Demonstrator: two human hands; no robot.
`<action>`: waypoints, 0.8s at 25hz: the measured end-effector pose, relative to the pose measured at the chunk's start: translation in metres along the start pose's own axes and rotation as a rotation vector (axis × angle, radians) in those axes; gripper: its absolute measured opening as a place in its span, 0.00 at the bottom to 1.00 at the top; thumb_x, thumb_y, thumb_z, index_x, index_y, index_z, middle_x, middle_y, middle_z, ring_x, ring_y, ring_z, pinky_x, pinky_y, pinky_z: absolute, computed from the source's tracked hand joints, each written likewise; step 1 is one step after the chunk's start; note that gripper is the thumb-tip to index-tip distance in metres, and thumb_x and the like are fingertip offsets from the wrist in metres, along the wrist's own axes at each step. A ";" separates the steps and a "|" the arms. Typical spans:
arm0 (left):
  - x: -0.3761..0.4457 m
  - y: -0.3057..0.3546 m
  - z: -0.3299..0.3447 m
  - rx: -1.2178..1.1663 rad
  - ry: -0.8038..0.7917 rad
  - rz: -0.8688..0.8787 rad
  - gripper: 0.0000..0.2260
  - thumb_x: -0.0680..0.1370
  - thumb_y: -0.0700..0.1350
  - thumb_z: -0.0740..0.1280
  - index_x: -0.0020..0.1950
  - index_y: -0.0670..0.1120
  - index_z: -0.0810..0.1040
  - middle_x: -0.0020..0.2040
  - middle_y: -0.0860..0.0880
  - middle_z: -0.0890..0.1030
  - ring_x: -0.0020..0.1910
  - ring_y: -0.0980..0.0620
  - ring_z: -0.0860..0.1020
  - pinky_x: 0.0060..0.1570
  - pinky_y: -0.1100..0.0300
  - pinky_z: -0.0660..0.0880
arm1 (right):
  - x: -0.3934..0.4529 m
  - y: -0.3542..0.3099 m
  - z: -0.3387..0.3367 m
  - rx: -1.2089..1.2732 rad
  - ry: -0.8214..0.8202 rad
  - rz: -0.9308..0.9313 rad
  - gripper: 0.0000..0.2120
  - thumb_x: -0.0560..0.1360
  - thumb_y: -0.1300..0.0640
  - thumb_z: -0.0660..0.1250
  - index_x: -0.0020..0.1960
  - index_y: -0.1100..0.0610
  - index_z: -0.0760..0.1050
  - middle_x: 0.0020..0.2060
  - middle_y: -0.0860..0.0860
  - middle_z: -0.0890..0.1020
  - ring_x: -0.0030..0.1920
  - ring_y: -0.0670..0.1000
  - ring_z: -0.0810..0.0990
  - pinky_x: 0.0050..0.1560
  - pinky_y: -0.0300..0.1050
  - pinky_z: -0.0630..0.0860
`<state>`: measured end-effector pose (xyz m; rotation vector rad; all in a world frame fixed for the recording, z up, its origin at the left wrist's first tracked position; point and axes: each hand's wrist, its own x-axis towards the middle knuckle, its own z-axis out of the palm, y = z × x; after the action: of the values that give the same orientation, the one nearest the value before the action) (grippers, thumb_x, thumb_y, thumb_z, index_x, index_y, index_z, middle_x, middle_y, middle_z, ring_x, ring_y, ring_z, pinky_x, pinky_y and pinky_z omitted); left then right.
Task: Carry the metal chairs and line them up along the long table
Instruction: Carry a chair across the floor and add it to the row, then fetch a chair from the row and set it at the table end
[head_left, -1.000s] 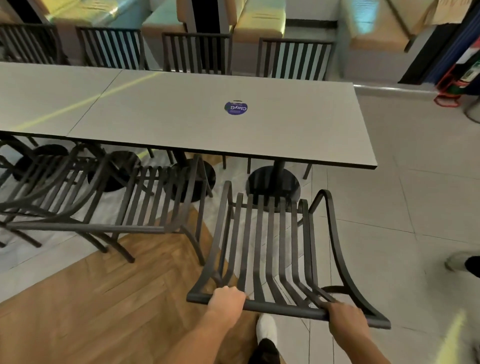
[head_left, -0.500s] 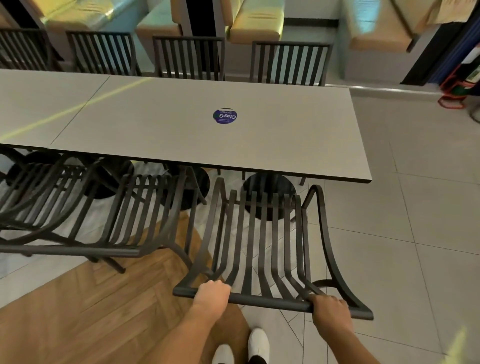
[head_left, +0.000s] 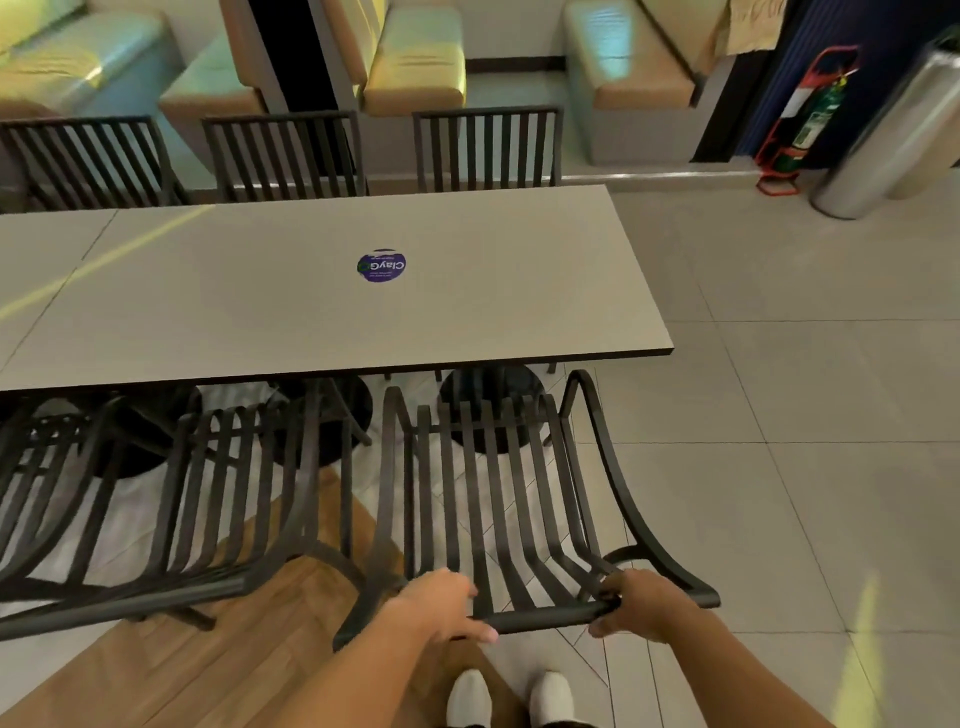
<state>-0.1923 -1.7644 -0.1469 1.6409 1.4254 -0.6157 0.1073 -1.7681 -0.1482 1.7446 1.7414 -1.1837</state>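
A black slatted metal chair stands right in front of me, its seat pushed under the right end of the long grey table. My left hand and my right hand both grip the top rail of its backrest. To its left a second black metal chair sits tucked along the same table edge, and a third chair shows partly at the far left. Three more slatted chairs line the table's far side.
A purple round sticker lies on the tabletop. Round black table bases stand under the table. Cushioned benches run along the back wall. At the right are a fire extinguisher and a steel bin. Tiled floor spreads to the right.
The chair in my hands has moved forward so its seat sits further under the table edge. I have stepped closer, and both my shoes now show below.
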 end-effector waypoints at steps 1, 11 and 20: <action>0.002 0.005 -0.007 -0.011 0.032 0.040 0.36 0.74 0.70 0.68 0.76 0.50 0.72 0.70 0.48 0.78 0.67 0.46 0.77 0.68 0.49 0.74 | -0.002 0.001 -0.004 0.041 -0.006 -0.001 0.28 0.70 0.38 0.76 0.66 0.47 0.77 0.59 0.47 0.81 0.59 0.48 0.78 0.65 0.47 0.74; 0.055 0.135 -0.040 -0.153 0.195 0.078 0.18 0.83 0.57 0.63 0.68 0.51 0.79 0.59 0.50 0.83 0.55 0.56 0.80 0.63 0.55 0.77 | 0.006 0.089 -0.068 0.208 0.287 0.001 0.18 0.81 0.41 0.63 0.64 0.50 0.79 0.55 0.47 0.83 0.54 0.47 0.80 0.60 0.45 0.77; 0.122 0.352 -0.036 -0.381 0.253 0.014 0.14 0.84 0.50 0.63 0.69 0.51 0.78 0.60 0.51 0.82 0.55 0.56 0.79 0.60 0.57 0.76 | 0.003 0.294 -0.190 0.069 0.245 -0.009 0.20 0.81 0.38 0.60 0.62 0.50 0.80 0.58 0.49 0.83 0.57 0.51 0.81 0.55 0.45 0.76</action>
<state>0.1675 -1.6623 -0.1290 1.4556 1.5957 -0.1146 0.4395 -1.6592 -0.1261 1.9969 1.8657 -1.0822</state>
